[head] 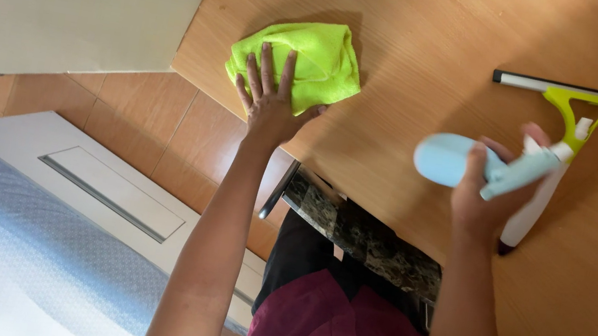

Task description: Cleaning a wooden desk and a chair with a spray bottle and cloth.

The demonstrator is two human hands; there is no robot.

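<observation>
Wiping step in hand: left hand (pixel 271 103) presses flat, fingers spread, on green cloth (pixel 309 60) over wooden tabletop (pixel 434 37); right hand (pixel 485 195) grips spray bottle (pixel 470 163), ready to aim beside the cloth.

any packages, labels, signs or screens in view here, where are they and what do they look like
No labels, signs or screens show.
Pale blue plastic spray bottle: the nearest thing to a package, rounded, held in the right hand above the wooden tabletop; no label visible on it.
</observation>
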